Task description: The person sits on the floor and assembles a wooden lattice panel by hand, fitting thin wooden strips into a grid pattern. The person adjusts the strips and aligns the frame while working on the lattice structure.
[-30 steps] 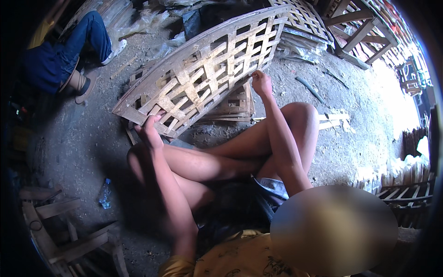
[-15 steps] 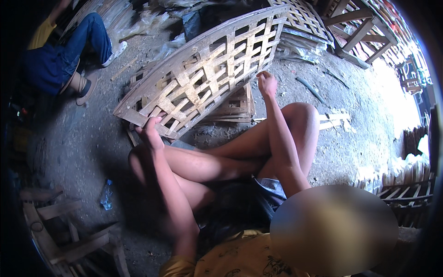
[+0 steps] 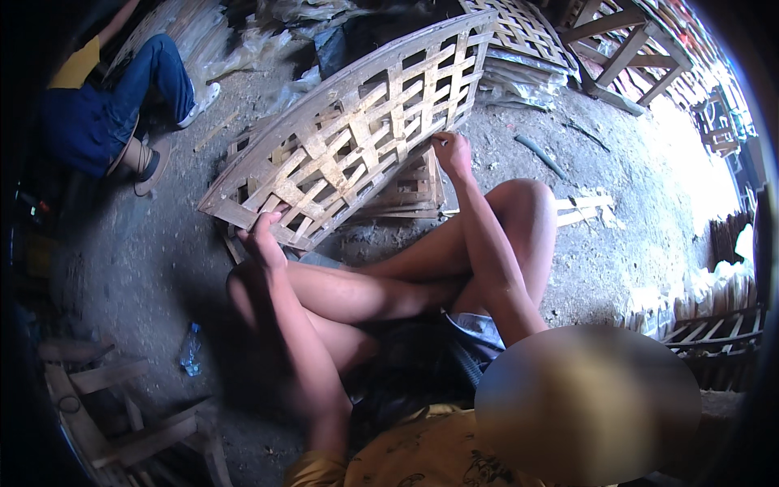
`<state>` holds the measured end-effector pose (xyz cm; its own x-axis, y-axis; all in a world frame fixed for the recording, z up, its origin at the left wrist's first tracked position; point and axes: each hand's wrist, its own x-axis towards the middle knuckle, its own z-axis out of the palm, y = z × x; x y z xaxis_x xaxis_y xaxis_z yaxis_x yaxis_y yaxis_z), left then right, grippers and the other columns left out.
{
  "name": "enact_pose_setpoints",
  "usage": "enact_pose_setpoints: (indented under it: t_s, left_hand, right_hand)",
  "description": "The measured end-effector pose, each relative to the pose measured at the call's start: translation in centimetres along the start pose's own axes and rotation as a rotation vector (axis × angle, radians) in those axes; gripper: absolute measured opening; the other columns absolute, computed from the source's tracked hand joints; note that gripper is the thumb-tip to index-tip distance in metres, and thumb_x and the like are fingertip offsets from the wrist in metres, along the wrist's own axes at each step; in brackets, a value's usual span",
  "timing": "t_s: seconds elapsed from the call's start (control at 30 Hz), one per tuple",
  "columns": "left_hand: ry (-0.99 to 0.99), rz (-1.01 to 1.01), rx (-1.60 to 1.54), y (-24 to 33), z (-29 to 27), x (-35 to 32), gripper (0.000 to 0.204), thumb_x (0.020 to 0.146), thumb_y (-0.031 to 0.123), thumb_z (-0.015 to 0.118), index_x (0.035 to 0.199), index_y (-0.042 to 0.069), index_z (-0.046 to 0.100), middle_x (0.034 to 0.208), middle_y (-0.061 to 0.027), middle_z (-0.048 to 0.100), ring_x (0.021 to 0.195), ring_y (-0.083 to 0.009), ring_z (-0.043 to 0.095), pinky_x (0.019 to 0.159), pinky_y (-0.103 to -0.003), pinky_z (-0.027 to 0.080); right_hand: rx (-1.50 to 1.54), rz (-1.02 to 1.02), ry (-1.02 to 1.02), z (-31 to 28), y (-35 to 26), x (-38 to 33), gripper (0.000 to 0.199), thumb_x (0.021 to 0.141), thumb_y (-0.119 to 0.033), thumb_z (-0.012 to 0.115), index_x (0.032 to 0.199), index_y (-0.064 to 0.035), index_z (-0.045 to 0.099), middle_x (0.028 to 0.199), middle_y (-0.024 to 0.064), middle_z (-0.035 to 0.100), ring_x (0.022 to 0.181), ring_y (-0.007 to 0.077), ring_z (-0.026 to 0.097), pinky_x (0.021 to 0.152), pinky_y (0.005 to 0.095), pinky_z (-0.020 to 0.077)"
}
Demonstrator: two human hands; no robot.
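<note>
A large panel of woven flat strips, bamboo by its look, in a wooden frame (image 3: 349, 146) stands tilted in front of my crossed legs. My left hand (image 3: 263, 241) grips its near left corner, the fingers curled round the frame with tips showing in the lattice. Beside the panel's lower edge, toward its right end, is my right hand (image 3: 454, 156) with fingers pinched together. Whether anything small sits in that pinch, or whether it touches the edge, I cannot tell. Under the panel lies a stack of similar wooden frames (image 3: 406, 197), partly hidden.
Another person's jeans-clad leg (image 3: 150, 69) is at the far left. More lattice panels (image 3: 519, 36) are piled at the back, near a wooden stand (image 3: 625, 57). A dark strip (image 3: 540, 156) and pale slats (image 3: 584, 209) lie rightward. Wooden framework (image 3: 130, 430) stands near left.
My right hand has moved left along the panel's lower edge, fingers still pinched. The panel's far right end has shifted slightly left. My left hand keeps its grip on the corner.
</note>
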<state>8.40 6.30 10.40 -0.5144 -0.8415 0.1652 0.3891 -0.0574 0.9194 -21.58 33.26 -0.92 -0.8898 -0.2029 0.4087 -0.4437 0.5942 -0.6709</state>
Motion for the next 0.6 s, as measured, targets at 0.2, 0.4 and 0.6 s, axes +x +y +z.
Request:
enact_pose_setpoints:
  t_s: [0.2,0.4,0.6]
  left_hand:
    - [-0.016,-0.039,-0.015,0.1,0.4,0.1,0.051,0.067,-0.001,0.062,0.117,-0.010,0.058,0.116,-0.0188,0.063,0.098,-0.0307,0.067,0.088,-0.039,0.055]
    - [-0.019,-0.054,0.033,0.5,-0.6,0.2,0.053,0.067,-0.002,0.061,0.119,-0.010,0.055,0.118,-0.0209,0.061,0.094,-0.0323,0.068,0.086,-0.039,0.056]
    - [-0.033,-0.074,0.016,0.1,0.2,0.3,0.050,0.069,0.000,0.061,0.117,-0.009,0.057,0.116,-0.0184,0.062,0.097,-0.0315,0.066,0.088,-0.039,0.054]
  right_hand:
    - [-0.137,0.161,0.117,-0.7,0.2,0.6,0.023,0.088,-0.023,0.065,0.090,-0.0020,0.074,0.088,0.0230,0.072,0.086,0.0405,0.070,0.081,0.0468,0.0542]
    - [-0.132,0.527,0.248,-2.2,-0.2,0.3,0.030,0.090,-0.027,0.058,0.091,-0.0020,0.074,0.092,0.0254,0.072,0.089,0.0424,0.070,0.084,0.0488,0.0534]
    - [0.017,0.401,0.293,-1.8,3.6,1.8,0.023,0.088,-0.019,0.058,0.096,-0.0051,0.074,0.087,0.0174,0.075,0.085,0.0313,0.073,0.082,0.0408,0.0553]
